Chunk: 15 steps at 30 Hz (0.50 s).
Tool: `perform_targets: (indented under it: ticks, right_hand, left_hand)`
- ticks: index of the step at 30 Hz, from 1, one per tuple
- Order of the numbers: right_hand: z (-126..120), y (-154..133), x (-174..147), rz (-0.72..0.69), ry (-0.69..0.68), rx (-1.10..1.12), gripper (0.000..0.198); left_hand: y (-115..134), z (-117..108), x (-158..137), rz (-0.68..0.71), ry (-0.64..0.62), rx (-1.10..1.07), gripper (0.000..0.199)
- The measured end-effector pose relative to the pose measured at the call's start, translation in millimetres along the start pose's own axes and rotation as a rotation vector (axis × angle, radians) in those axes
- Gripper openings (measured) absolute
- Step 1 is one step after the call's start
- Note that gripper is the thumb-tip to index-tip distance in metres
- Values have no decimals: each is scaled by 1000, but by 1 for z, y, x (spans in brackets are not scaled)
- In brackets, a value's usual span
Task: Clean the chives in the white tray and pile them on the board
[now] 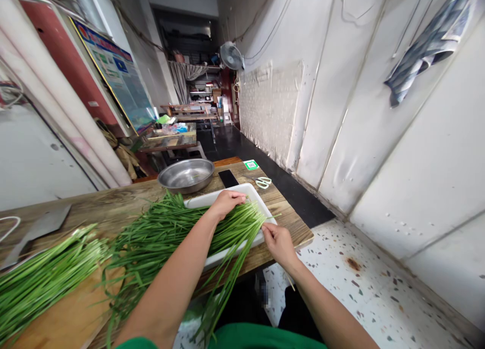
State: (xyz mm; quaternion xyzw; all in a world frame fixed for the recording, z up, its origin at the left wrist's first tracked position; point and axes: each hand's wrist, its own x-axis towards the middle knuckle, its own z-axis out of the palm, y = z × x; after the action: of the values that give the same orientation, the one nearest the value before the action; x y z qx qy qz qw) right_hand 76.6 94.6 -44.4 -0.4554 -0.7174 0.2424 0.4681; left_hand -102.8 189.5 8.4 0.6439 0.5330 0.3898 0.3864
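A thick heap of garlic chives (159,233) lies across a white tray (261,203), green leaves to the left and pale stem ends to the right. My left hand (226,203) is closed in a pinch at the far side of the stems; what sits between its fingertips is too small to name. At the tray's right end, my right hand (278,242) pinches the stem ends of several chives, whose leaves droop over the table's near edge. One pale stem sticks out below my right wrist. Another bunch of chives (45,283) rests on a wooden board (71,313) at the left.
Behind the tray stand a steel basin (186,175), a black phone (228,178) and scissors (262,182). A cleaver (41,228) lies at the left of the wooden table (125,196). The table's right corner ends above a speckled floor (341,268), with a white wall beyond.
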Motion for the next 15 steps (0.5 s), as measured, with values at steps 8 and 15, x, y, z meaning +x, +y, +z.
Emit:
perform_targets:
  ticks: [8,15]
  right_hand:
    - [0,1,0,6,-19,-26,27]
    - [2,3,0,19,-18,-37,28]
  left_hand:
    - [1,0,0,-15,-1,-18,30]
    - [0,1,0,-4,20,13,31]
